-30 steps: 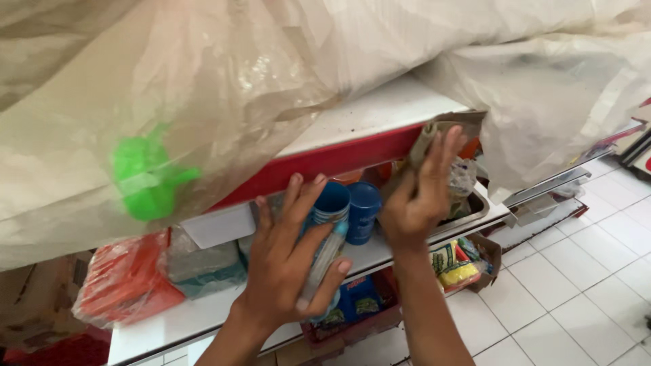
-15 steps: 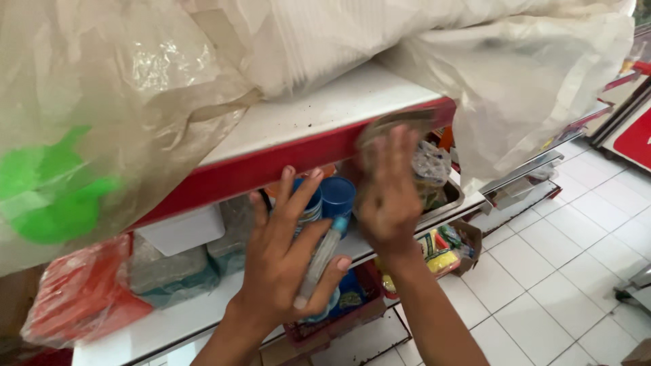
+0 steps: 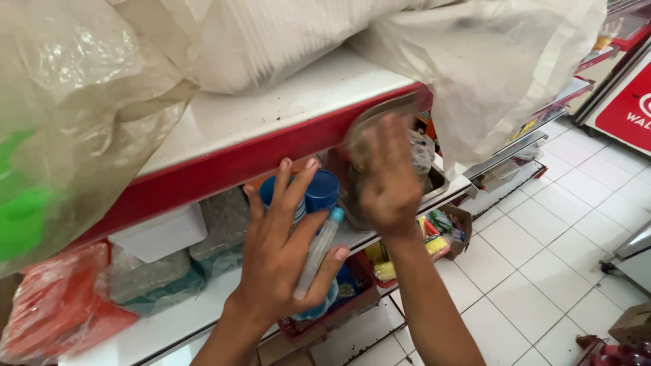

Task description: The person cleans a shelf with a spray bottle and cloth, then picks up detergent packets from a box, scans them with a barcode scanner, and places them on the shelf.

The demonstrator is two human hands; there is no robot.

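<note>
A thin clear tube (image 3: 317, 252) is pinched in the left hand (image 3: 281, 261), below the red shelf (image 3: 224, 169). It looks light, smooth, best held mid-body. The blurred right hand (image 3: 386, 179) cannot be told.

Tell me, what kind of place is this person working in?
Most likely a small shop. White shelves with a red front edge hold packaged goods, the left hand reaches at blue-capped containers, more stocked racks line a white tiled floor, and big plastic sacks sit on top.
</note>
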